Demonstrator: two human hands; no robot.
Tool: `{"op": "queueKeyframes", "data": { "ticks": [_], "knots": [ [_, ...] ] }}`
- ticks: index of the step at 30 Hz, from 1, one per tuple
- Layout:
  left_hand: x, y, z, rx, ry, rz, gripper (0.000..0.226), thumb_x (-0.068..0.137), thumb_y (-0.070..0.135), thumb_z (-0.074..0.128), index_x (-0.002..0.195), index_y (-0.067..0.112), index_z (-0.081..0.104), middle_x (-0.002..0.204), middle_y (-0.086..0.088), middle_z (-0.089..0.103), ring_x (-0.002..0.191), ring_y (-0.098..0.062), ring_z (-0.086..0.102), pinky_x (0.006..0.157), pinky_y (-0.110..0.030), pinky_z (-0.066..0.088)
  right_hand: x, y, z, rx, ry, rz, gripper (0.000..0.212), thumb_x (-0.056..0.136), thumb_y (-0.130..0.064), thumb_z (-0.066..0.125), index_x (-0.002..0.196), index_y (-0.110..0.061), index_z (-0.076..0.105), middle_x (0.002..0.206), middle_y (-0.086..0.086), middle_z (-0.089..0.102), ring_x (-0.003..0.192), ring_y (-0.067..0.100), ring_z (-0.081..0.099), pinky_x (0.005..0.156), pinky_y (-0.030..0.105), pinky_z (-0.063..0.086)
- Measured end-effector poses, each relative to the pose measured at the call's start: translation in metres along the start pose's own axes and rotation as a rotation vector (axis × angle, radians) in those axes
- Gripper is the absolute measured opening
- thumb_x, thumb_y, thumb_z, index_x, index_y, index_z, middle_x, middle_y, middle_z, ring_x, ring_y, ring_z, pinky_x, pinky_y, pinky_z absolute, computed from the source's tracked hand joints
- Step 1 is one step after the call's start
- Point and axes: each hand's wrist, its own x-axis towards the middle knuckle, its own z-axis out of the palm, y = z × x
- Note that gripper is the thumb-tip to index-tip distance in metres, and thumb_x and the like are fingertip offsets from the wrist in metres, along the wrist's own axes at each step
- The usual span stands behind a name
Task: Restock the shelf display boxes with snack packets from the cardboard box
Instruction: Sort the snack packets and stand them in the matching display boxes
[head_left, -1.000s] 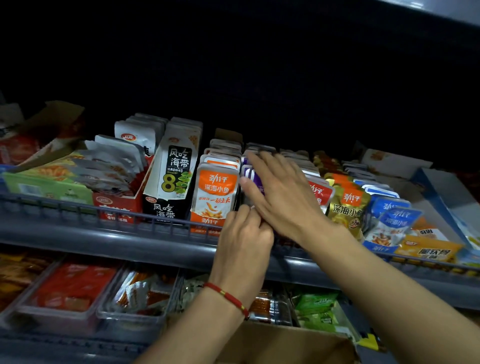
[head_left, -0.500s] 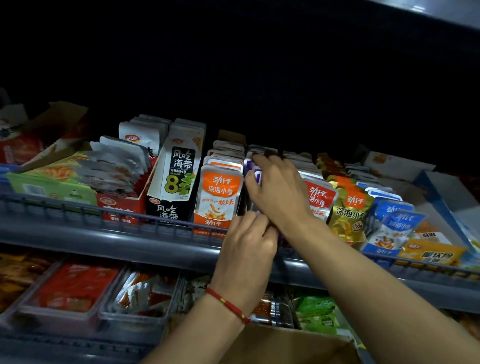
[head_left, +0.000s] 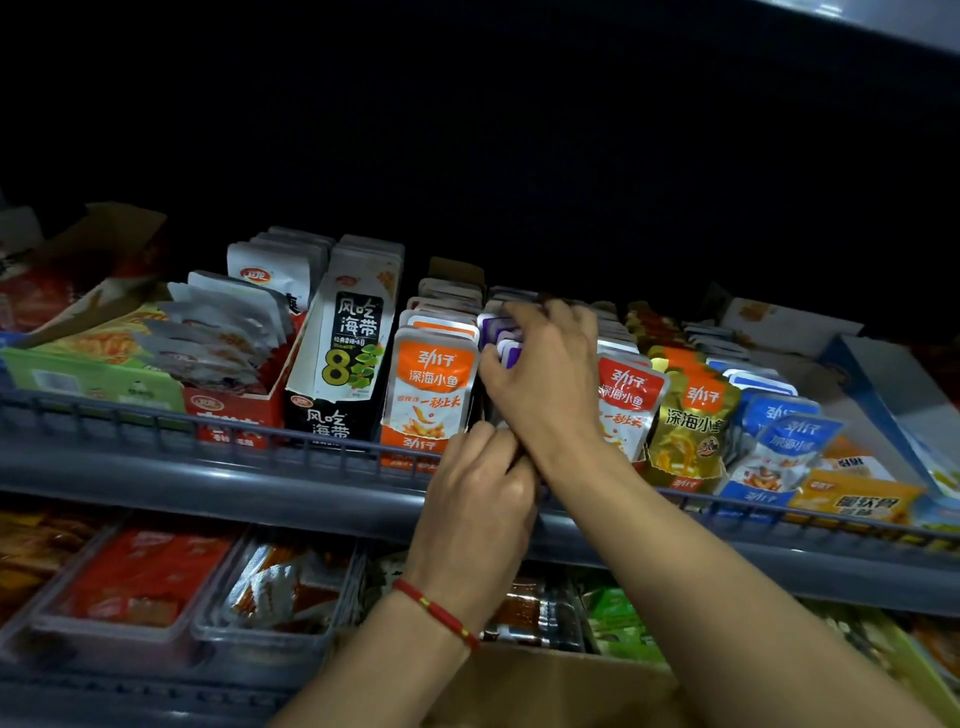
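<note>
Both hands (head_left: 519, 415) now curl tighter around the purple packets (head_left: 501, 338).

Head view — we look forward and slightly down, close to the shelf rail (head_left: 218, 470), with both forearms entering from the lower edge — only one view.

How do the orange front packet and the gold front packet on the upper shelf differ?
The orange packet stands left of both hands; the gold packet stands right of them. The orange packet has an orange top and pale lower half; the gold packet is gold below an orange top. Both stand upright, fronting their rows behind the shelf rail.
</note>
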Motion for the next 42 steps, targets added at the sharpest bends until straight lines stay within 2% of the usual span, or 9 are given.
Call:
{"op": "queueKeyframes", "data": {
  "ticks": [5,9,13,20,27,32,38,42],
  "knots": [
    [0.001,-0.002,-0.001,-0.004,0.007,0.009,0.011,0.075,0.003,0.077,0.081,0.009,0.070,0.084,-0.007,0.061,0.080,-0.026,0.053,0.069,-0.039,0.045,-0.003,0.000,-0.001,-0.002,0.019,-0.034,0.053,0.091,-0.042,0.069,0.137,-0.017,0.059,0.143,0.010,0.049,0.138,0.028,0.035,0.106,0.034,0.038],
    [0.001,-0.001,-0.001,0.000,0.001,0.008,0.009,0.077,0.005,0.076,0.082,0.010,0.070,0.086,-0.006,0.061,0.082,-0.026,0.053,0.071,-0.038,0.045,-0.001,0.006,0.000,0.017,-0.013,0.003,0.058,0.092,-0.054,0.062,0.138,-0.019,0.057,0.139,0.009,0.052,0.133,0.027,0.041,0.104,0.037,0.042],
    [0.000,0.000,-0.002,0.002,-0.021,0.000,0.014,0.074,0.002,0.078,0.084,0.008,0.071,0.087,-0.007,0.062,0.082,-0.026,0.054,0.070,-0.040,0.048,0.000,0.005,0.001,0.012,-0.008,-0.015,0.050,0.095,-0.047,0.059,0.137,-0.019,0.058,0.134,0.009,0.055,0.127,0.027,0.044,0.102,0.037,0.043],
    [0.000,-0.001,-0.001,-0.020,-0.019,-0.005,0.015,0.073,0.000,0.079,0.085,0.006,0.072,0.087,-0.009,0.063,0.081,-0.027,0.055,0.068,-0.040,0.050,0.000,0.000,-0.001,0.019,-0.018,0.022,0.050,0.092,-0.038,0.066,0.138,-0.021,0.057,0.137,0.007,0.054,0.131,0.026,0.041,0.102,0.031,0.039],
    [0.000,0.002,-0.003,-0.025,-0.018,-0.009,0.011,0.078,0.003,0.074,0.088,0.006,0.072,0.090,-0.010,0.064,0.083,-0.028,0.055,0.070,-0.043,0.051,0.001,0.000,-0.002,0.006,-0.018,0.043,0.053,0.092,-0.044,0.066,0.137,-0.018,0.056,0.139,0.009,0.052,0.132,0.028,0.037,0.105,0.035,0.038],
    [-0.001,0.003,-0.002,-0.012,-0.027,-0.010,0.012,0.081,0.002,0.072,0.093,0.004,0.074,0.095,-0.009,0.065,0.087,-0.026,0.056,0.073,-0.041,0.052,0.011,0.000,0.000,-0.015,-0.033,0.022,0.054,0.095,-0.052,0.055,0.135,-0.016,0.061,0.126,0.014,0.061,0.120,0.033,0.052,0.094,0.045,0.049],
    [-0.002,0.002,-0.001,-0.015,-0.043,-0.015,0.013,0.083,0.004,0.072,0.095,0.004,0.074,0.096,-0.008,0.066,0.089,-0.024,0.055,0.073,-0.041,0.052,0.015,-0.001,0.000,-0.151,-0.037,-0.043,0.037,0.100,-0.045,0.053,0.127,-0.025,0.068,0.114,0.012,0.069,0.105,0.035,0.063,0.075,0.040,0.052],
    [-0.003,0.002,-0.001,-0.022,-0.044,-0.016,0.013,0.082,0.003,0.073,0.094,0.004,0.075,0.095,-0.008,0.065,0.089,-0.024,0.055,0.073,-0.040,0.052,0.013,-0.002,0.002,-0.114,0.034,-0.002,0.036,0.099,-0.044,0.055,0.123,-0.023,0.072,0.106,0.010,0.072,0.097,0.033,0.066,0.072,0.040,0.054]
  ]
}}
